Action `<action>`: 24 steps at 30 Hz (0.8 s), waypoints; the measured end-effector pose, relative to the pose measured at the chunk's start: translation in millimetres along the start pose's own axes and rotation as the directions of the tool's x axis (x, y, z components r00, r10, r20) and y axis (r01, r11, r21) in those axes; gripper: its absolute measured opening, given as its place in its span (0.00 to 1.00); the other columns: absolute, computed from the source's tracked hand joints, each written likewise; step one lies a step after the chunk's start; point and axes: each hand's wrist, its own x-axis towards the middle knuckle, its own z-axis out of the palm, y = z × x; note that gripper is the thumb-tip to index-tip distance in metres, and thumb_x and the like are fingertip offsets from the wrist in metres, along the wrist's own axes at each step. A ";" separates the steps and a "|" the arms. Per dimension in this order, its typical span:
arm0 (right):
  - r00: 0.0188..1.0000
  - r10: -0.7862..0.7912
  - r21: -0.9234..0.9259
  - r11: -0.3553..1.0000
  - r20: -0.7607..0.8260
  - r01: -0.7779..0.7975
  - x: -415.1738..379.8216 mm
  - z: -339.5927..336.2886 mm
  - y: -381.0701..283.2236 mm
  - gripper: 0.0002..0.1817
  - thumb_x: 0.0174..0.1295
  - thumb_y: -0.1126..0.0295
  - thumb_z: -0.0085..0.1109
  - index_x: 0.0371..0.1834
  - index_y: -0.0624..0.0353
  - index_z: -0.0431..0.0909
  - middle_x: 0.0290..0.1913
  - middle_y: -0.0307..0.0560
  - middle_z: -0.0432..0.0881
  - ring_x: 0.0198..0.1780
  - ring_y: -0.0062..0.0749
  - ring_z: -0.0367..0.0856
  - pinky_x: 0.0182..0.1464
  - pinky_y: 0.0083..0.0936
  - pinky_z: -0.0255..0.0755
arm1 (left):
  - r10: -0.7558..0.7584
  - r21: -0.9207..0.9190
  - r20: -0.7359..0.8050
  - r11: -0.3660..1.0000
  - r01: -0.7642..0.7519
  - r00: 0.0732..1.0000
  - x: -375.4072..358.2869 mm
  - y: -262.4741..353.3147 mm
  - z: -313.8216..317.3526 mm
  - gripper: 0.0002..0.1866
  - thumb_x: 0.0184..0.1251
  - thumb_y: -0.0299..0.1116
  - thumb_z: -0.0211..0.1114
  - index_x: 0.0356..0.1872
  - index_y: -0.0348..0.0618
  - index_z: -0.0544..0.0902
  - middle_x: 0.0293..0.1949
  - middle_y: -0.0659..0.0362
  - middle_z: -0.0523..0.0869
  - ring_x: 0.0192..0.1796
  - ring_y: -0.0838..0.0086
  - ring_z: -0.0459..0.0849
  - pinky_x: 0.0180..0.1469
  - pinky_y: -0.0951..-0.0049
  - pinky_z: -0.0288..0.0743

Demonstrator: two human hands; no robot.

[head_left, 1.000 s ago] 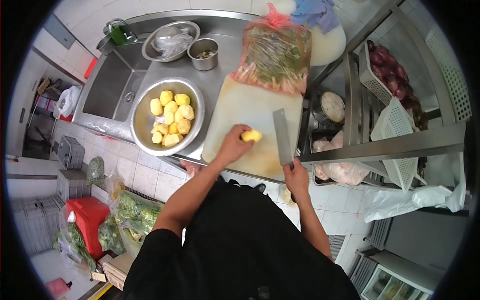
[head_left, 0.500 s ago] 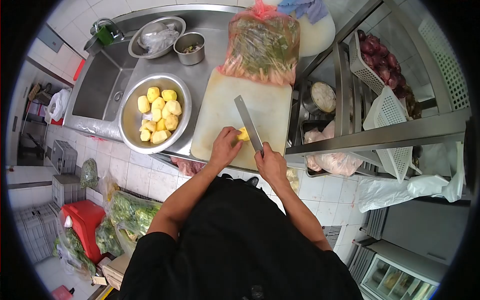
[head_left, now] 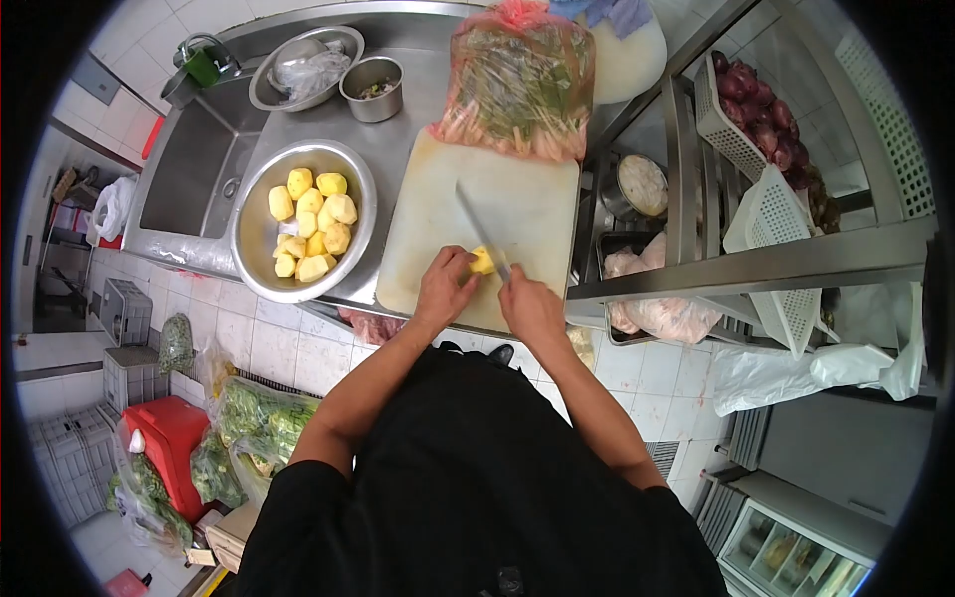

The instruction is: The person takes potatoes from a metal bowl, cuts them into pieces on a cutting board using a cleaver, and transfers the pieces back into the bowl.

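On the white cutting board (head_left: pixel 418 229) lies a yellow peeled potato (head_left: pixel 482 262), close to the board's near edge. The fingertips of my left hand (head_left: pixel 445 291) are bent against its left side and hold it in place. My right hand (head_left: pixel 533 310) is wrapped around the handle of a kitchen knife (head_left: pixel 472 217), whose long blade points away from me and runs along the potato's right side. How far the blade is into the potato cannot be made out. To the left, a steel bowl (head_left: pixel 247 257) holds several peeled potatoes (head_left: pixel 311 202).
A red mesh bag of green-leaved vegetables (head_left: pixel 522 85) lies across the board's far edge. Left of it are a small steel pot (head_left: pixel 374 104), another bowl (head_left: pixel 261 85) and the sink (head_left: pixel 189 189). A metal rack (head_left: pixel 696 274) stands close on the right, with onions (head_left: pixel 751 109) in a basket.
The knife has swung so that its blade now shows edge-on beside the potato, its tip moved left. My right hand has turned over the handle. My left hand stays at the potato.
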 end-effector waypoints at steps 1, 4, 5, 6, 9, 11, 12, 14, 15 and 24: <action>0.994 0.005 -0.111 0.994 0.113 0.007 2.2 8.0 3.1 0.11 0.70 0.65 0.53 0.44 0.62 0.74 0.29 0.63 0.86 0.34 0.63 0.87 0.40 0.56 0.79 | 0.001 -0.012 0.004 1.000 0.000 1.000 -1.6 0.1 0.1 0.16 0.62 0.29 0.71 0.51 0.39 0.83 0.52 0.50 0.81 0.53 0.52 0.83 0.56 0.58 0.79; 0.987 0.007 -0.076 0.997 0.158 0.005 7.5 6.4 6.0 0.12 0.70 0.66 0.53 0.48 0.64 0.74 0.33 0.66 0.86 0.39 0.66 0.86 0.45 0.57 0.78 | 0.007 -0.013 -0.021 1.000 -0.007 1.000 2.5 -0.5 1.2 0.17 0.62 0.29 0.71 0.51 0.38 0.83 0.51 0.50 0.81 0.53 0.52 0.83 0.56 0.57 0.79; 0.987 0.009 -0.074 0.997 0.161 0.003 7.2 3.7 4.5 0.12 0.70 0.66 0.53 0.48 0.64 0.74 0.33 0.66 0.86 0.39 0.66 0.86 0.45 0.57 0.78 | 0.013 -0.005 -0.033 1.000 -0.013 0.999 0.7 0.0 1.7 0.17 0.62 0.29 0.71 0.51 0.38 0.83 0.51 0.50 0.81 0.53 0.52 0.83 0.56 0.57 0.79; 0.980 0.017 -0.071 0.997 0.197 -0.003 10.8 -1.5 2.8 0.12 0.70 0.66 0.53 0.48 0.65 0.73 0.34 0.67 0.86 0.40 0.66 0.86 0.45 0.57 0.78 | 0.018 -0.004 -0.033 1.000 -0.018 0.999 1.5 -0.8 1.2 0.17 0.62 0.29 0.71 0.51 0.38 0.83 0.51 0.50 0.81 0.53 0.52 0.83 0.56 0.57 0.79; 0.971 0.026 -0.068 0.998 0.238 -0.010 14.6 -9.7 1.5 0.13 0.70 0.66 0.53 0.48 0.65 0.73 0.35 0.67 0.86 0.42 0.66 0.86 0.47 0.57 0.77 | 0.016 -0.013 -0.013 1.000 -0.016 1.000 3.9 -0.4 1.5 0.18 0.61 0.30 0.72 0.52 0.38 0.82 0.50 0.50 0.81 0.54 0.52 0.82 0.57 0.57 0.78; 0.967 0.027 -0.059 0.998 0.253 -0.012 15.1 -6.4 1.8 0.13 0.70 0.66 0.53 0.48 0.66 0.73 0.36 0.67 0.86 0.42 0.65 0.86 0.47 0.57 0.77 | 0.025 -0.004 -0.008 1.000 -0.025 1.000 3.4 -0.3 -0.2 0.18 0.61 0.30 0.72 0.52 0.38 0.82 0.51 0.50 0.81 0.54 0.51 0.81 0.57 0.57 0.77; 0.970 0.028 -0.044 0.999 0.241 -0.018 15.0 -1.3 4.0 0.13 0.70 0.66 0.53 0.48 0.66 0.73 0.37 0.68 0.86 0.43 0.66 0.86 0.48 0.57 0.77 | 0.022 -0.002 -0.007 1.000 -0.022 1.000 4.1 -0.7 -1.0 0.18 0.61 0.30 0.72 0.52 0.38 0.82 0.51 0.50 0.81 0.54 0.51 0.81 0.57 0.57 0.77; 0.973 0.039 -0.026 0.999 0.229 -0.034 11.3 8.1 7.5 0.13 0.70 0.65 0.53 0.48 0.66 0.73 0.38 0.68 0.86 0.44 0.66 0.86 0.49 0.57 0.77 | 0.031 0.022 -0.003 0.999 -0.030 1.000 4.4 0.5 -1.2 0.17 0.61 0.30 0.72 0.51 0.38 0.82 0.50 0.50 0.81 0.54 0.51 0.81 0.56 0.57 0.77; 0.966 0.062 -0.030 0.998 0.251 -0.056 15.3 8.9 6.6 0.14 0.70 0.65 0.54 0.49 0.66 0.73 0.39 0.68 0.86 0.44 0.66 0.86 0.49 0.57 0.77 | 0.041 0.020 -0.004 0.999 -0.041 0.999 7.1 1.1 0.3 0.17 0.61 0.30 0.72 0.51 0.38 0.82 0.50 0.50 0.81 0.54 0.51 0.81 0.56 0.57 0.77; 0.948 0.064 0.194 0.973 0.310 -0.129 30.8 6.9 42.9 0.18 0.68 0.62 0.57 0.53 0.66 0.76 0.40 0.66 0.87 0.45 0.61 0.87 0.50 0.51 0.78 | -0.007 0.084 -0.013 0.996 0.008 1.000 24.1 -4.7 8.6 0.19 0.59 0.31 0.72 0.51 0.39 0.79 0.49 0.48 0.80 0.49 0.48 0.82 0.53 0.54 0.78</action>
